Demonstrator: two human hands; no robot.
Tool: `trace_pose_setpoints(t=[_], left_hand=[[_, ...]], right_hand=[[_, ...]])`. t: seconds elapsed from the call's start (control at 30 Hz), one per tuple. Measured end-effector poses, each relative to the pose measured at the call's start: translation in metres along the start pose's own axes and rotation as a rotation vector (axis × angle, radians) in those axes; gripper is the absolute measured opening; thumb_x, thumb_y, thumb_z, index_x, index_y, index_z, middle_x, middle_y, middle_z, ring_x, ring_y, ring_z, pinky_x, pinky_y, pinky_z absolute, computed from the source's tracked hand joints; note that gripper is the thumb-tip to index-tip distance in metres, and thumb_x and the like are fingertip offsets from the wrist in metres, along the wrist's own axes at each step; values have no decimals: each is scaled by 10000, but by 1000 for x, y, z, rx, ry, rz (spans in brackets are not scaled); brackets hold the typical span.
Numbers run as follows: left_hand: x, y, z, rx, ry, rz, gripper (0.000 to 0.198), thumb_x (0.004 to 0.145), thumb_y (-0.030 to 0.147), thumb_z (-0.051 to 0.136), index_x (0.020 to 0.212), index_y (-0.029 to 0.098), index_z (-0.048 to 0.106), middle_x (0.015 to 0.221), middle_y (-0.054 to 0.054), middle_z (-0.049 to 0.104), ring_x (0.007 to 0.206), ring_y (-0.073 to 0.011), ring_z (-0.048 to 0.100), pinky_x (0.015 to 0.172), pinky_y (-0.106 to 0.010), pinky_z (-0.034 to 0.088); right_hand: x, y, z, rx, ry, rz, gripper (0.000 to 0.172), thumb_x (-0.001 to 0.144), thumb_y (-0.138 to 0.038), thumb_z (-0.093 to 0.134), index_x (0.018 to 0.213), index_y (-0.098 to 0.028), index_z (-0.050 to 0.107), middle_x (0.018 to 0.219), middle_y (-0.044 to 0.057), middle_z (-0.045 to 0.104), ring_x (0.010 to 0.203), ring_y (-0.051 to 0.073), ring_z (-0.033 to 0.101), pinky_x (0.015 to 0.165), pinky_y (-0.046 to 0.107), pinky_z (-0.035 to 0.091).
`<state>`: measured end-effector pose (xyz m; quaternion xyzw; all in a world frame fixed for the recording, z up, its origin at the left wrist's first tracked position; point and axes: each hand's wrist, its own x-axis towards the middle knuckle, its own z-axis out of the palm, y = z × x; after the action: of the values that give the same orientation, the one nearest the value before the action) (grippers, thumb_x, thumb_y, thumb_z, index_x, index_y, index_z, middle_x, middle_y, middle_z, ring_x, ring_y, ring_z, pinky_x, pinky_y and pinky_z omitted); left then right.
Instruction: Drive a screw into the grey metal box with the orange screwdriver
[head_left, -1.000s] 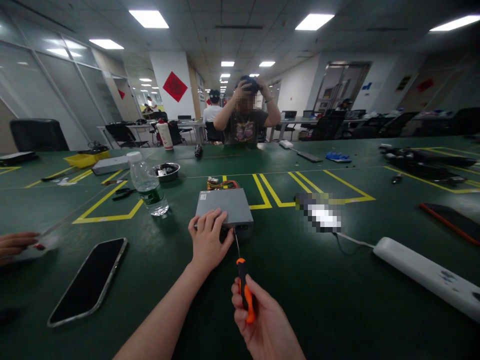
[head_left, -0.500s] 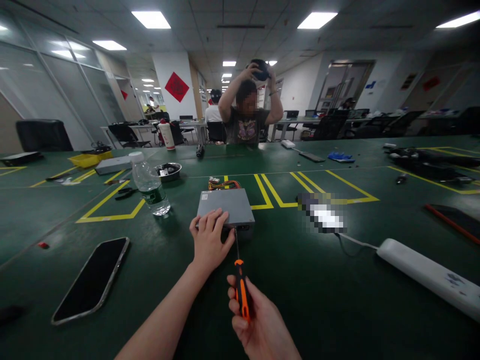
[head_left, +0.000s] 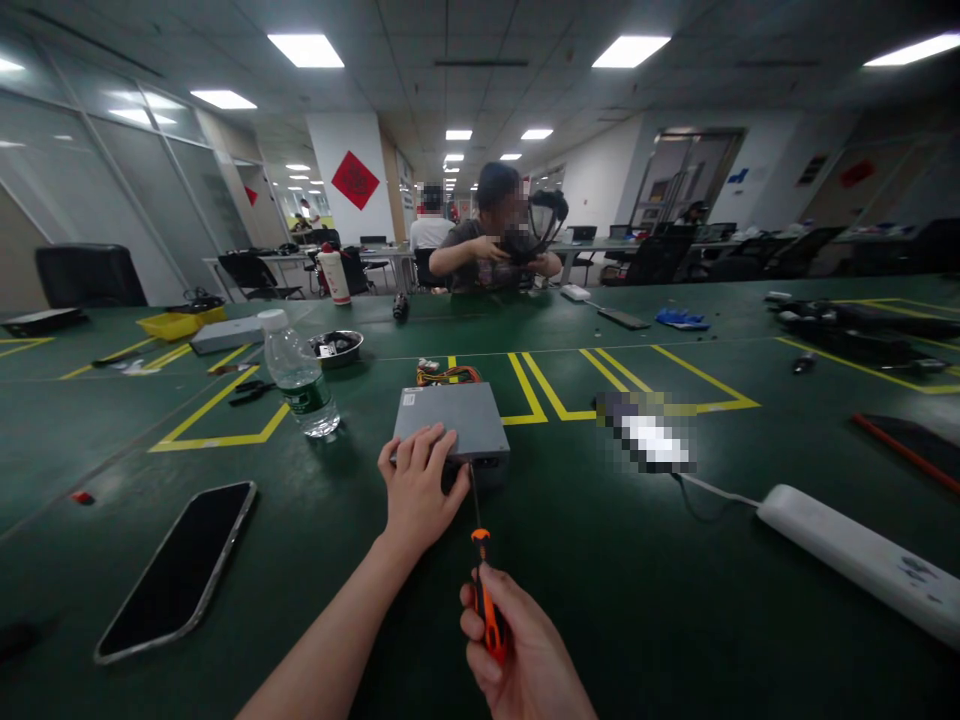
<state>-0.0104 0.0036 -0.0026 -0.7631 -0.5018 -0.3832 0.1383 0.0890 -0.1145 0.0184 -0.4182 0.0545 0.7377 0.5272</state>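
A grey computer power supply (head_left: 457, 408) lies on the green table, its coloured cables (head_left: 448, 374) bunched behind it. My left hand (head_left: 421, 485) holds it at the near left, the fingers over its top and the thumb at the near face. In my right hand (head_left: 517, 640) is a screwdriver (head_left: 487, 610) with an orange and black handle, gripped with the thumb along it. Its shaft points away from me and its tip meets the near face of the power supply, beside my left thumb. The exact spot under the tip is too small to make out.
Left of the power supply stands a water bottle (head_left: 300, 385), with a metal bowl (head_left: 337, 347) behind. A phone (head_left: 180, 570) lies at the near left. To the right are a power strip (head_left: 855, 555) and a blurred-out device (head_left: 649, 440). Across the table sits a person (head_left: 480, 250).
The screwdriver handle and my right hand have shifted slightly towards me, with the thumb moved up the handle. My left hand stays put. The person opposite has lowered the headgear from overhead.
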Motion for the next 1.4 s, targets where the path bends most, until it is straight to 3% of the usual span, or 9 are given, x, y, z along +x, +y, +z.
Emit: trace_pose_setpoints(t=[0.2,0.4,0.57,0.73,0.8,0.9,1.13,1.4], left_hand=[[0,0,-1,3,0,-2,336,786,329,537,1112,251,556,1187,-65,575,1107,-254,481,978,-461,229],[0,-1,1,-4,2,-2,336,787,326,534,1116,257,553,1186,-65,575,1110,-255,476,982,-463,222],[-1,-1,1,7,5,-3,328,798,333,519,1114,250,547,1192,-59,572,1118,-250,471,988,-458,216],[-1,-2,2,-2,-3,-3,339,789,329,531,1120,254,545,1198,-63,569,1121,-259,470,987,-470,214],[-1,-2,2,-1,-8,-7,340,790,332,532,1121,254,545,1202,-63,565,1123,-258,469,988,-468,215],[-1,-1,1,0,-10,-10,331,797,331,528,1120,256,544,1207,-59,564,1127,-250,466,991,-460,212],[-1,-1,0,4,-6,0,322,804,341,520,1112,252,547,1195,-62,570,1123,-251,465,983,-459,211],[-1,-1,1,-1,3,-5,316,796,333,528,1100,250,554,1184,-62,575,1114,-251,471,983,-459,217]], right_hand=[[-1,-5,0,34,-7,70,253,837,-323,570,826,-72,602,583,28,572,408,43,475,347,114,274],[0,0,-5,8,-51,-36,272,649,-277,761,782,-106,596,624,16,584,451,49,498,360,117,276],[-2,-2,1,38,-43,68,241,814,-312,596,837,-73,614,606,29,569,433,48,478,357,124,290],[-5,-2,4,47,8,-69,149,760,-236,663,763,-122,568,604,3,573,439,45,471,348,112,258],[-6,-3,5,73,6,-51,106,806,-199,605,776,-105,566,607,8,573,436,38,466,350,107,260],[-6,-2,5,77,5,35,214,904,-220,449,843,-64,583,620,33,576,428,37,467,352,116,277],[-1,4,-4,-44,-6,-113,249,712,-304,714,830,-126,585,655,2,581,446,35,456,358,122,265],[2,3,-3,-55,-54,-104,228,787,-339,622,845,-122,583,636,4,564,416,26,407,338,125,220]])
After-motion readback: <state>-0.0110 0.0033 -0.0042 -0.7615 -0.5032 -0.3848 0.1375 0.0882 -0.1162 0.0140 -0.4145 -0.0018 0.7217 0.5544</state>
